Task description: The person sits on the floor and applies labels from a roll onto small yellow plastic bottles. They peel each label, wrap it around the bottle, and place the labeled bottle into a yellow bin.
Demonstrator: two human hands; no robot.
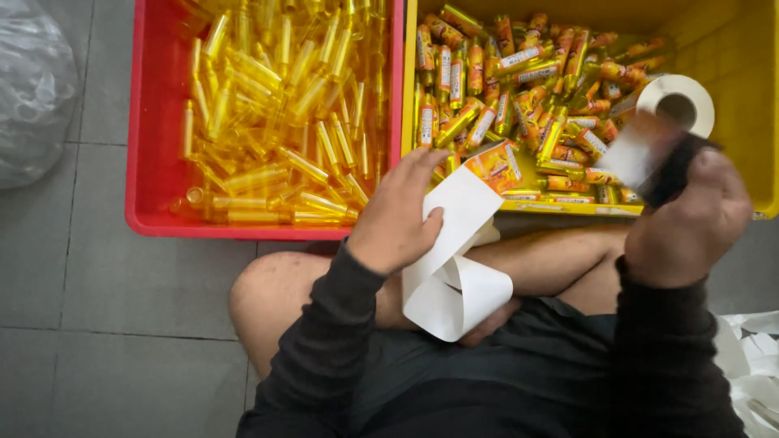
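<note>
While we look down from the head camera, our left hand (398, 212) rests on a white backing strip (454, 243), fingers curled and pressed against the paper, thumb lying along its edge. At the strip's far end, just beyond our fingertips, sits an orange label (495, 166) — held out over the near rim of the yellow crate (730, 49), probably so it can be peeled close to the bottles. Spent backing curls down from under that hand into a loose loop over our lap, out of the way of the fingers.

Our right hand (690, 215) is raised and blurred; it is closed around something dark, with the label roll (677, 104) just above the knuckles and paper running from it toward the hand. Whether the fingers pinch the paper itself we cannot tell.

Ahead of the left hand, to its left, stands the red crate (150, 146), filled with plain yellow bottles (268, 89) bearing no labels. Ahead of the right hand, the yellow crate holds labelled bottles (519, 89), piled toward its left side — the two lots are kept apart, each within easy reach of a hand. Beside our right elbow, loose white paper scraps (755, 357) lie on the grey tiled floor (81, 268). Far left of the left hand, a clear plastic bag (28, 89) sits on the tiles.
</note>
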